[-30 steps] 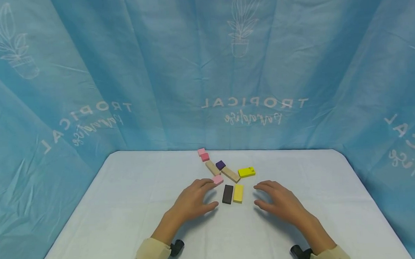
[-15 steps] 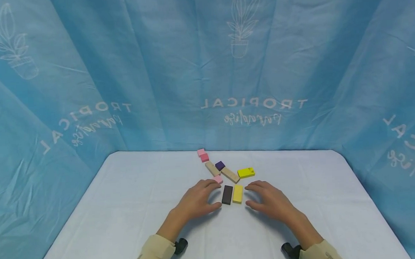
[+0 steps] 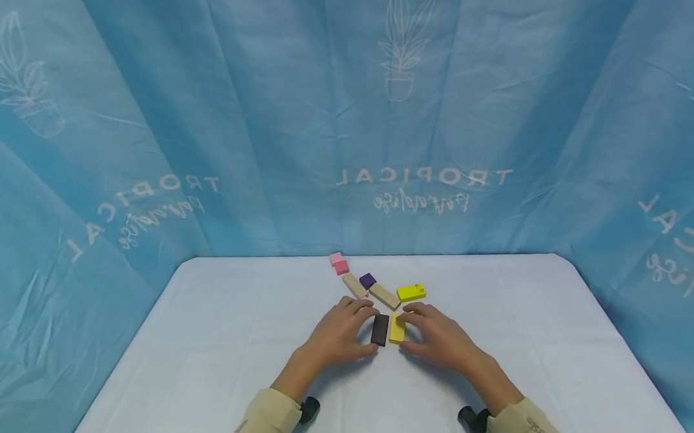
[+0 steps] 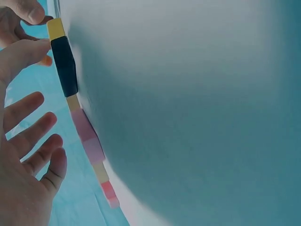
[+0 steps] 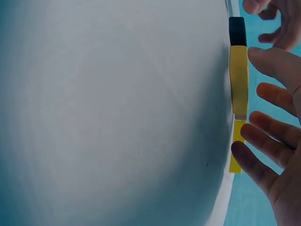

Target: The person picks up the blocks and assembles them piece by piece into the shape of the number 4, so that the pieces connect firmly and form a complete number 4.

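My left hand (image 3: pixel 337 333) reaches around the left side of a black block (image 3: pixel 379 330), thumb by its near end and fingertips by its far end. My right hand (image 3: pixel 439 335) does the same at the right of a yellow block (image 3: pixel 396 331), its fingertips over that block's edge. Both blocks lie flat side by side with a narrow gap. In the left wrist view, the left thumb (image 4: pixel 33 51) is close to the black block and the other fingers are spread, relaxed. In the right wrist view, the right thumb (image 5: pixel 263 59) nears the yellow block; contact is unclear.
Beyond the hands lie two plain wooden blocks, one of them here (image 3: pixel 384 296), a purple block (image 3: pixel 367 280), a brighter yellow block (image 3: pixel 411 292) and two pink blocks (image 3: pixel 340 267). Another pink block is mostly hidden by the left fingers. A blue curtain (image 3: pixel 261 117) surrounds the white table (image 3: pixel 224 325).
Both hands have moved inward, the right one leftward to the yellow block and the left one rightward to the black block. The blocks keep their places.
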Available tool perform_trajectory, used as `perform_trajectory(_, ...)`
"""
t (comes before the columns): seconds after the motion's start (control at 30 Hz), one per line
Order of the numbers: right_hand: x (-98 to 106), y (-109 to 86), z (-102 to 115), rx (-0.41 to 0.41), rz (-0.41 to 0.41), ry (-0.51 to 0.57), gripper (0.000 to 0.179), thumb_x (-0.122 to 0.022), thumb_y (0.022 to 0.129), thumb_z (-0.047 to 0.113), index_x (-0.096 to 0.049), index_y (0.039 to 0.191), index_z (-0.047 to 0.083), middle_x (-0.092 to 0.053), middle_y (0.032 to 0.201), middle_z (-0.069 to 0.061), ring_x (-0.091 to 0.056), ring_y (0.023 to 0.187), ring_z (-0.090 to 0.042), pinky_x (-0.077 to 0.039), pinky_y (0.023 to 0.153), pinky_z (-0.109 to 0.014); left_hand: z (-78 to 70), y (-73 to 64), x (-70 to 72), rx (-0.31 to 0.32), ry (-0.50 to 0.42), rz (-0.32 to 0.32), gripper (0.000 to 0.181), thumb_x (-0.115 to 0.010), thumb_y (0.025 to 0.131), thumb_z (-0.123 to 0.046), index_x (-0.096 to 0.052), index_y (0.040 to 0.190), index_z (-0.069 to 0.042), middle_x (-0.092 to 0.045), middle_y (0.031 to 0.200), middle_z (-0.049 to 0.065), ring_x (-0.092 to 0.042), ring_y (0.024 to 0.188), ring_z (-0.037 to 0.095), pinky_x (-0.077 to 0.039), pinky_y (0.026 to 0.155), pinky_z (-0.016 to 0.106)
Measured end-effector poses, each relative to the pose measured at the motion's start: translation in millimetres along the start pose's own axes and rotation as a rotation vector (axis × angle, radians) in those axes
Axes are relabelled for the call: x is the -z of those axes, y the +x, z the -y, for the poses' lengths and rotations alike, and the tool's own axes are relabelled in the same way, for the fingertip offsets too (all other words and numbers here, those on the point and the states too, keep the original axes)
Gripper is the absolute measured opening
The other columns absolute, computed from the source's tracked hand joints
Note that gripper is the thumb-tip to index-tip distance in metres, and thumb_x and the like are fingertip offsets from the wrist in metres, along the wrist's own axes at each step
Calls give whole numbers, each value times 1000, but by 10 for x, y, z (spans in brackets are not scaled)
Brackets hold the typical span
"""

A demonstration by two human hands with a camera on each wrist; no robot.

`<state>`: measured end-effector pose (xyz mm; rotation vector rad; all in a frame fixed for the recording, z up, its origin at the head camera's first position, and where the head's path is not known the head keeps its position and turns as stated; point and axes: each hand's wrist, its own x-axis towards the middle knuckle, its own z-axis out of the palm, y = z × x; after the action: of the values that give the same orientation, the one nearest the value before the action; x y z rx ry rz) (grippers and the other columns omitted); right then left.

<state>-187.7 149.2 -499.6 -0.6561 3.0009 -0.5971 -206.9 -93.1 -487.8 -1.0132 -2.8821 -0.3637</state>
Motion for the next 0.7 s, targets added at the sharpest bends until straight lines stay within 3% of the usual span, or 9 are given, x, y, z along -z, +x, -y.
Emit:
perform_trajectory(0.2, -31, 16, 13, 5, 11, -15, 51, -74, 81, 47, -63, 125, 23, -51, 134, -1, -47, 124, -22, -42, 99, -46, -21, 54, -43, -24, 57, 5, 62, -73, 77, -52, -57, 130, -23, -50, 138, -4, -42, 119, 18, -39, 100, 39)
perform_trajectory(0.47, -44, 39, 10, 43, 29, -39, 47, -74, 82, 44, -65, 122, 23, -53, 132, -1, -49, 122, -22, -43, 97, -46, -38, 78, -64, 2, 33, 12, 68, -75, 76, -51, -54, 134, -24, -50, 139, -6, -41, 116, 18, -39, 97, 40)
perform_trajectory(0.7, -28, 46, 24, 24, 35, -45, 45, -75, 82, 40, -65, 122, 22, -53, 132, 0, -49, 122, -21, -43, 98, -45, -46, 104, -83, 10, 33, 36, 68, -76, 75, -48, -53, 135, -24, -53, 133, -9, -42, 113, 18, -39, 95, 39)
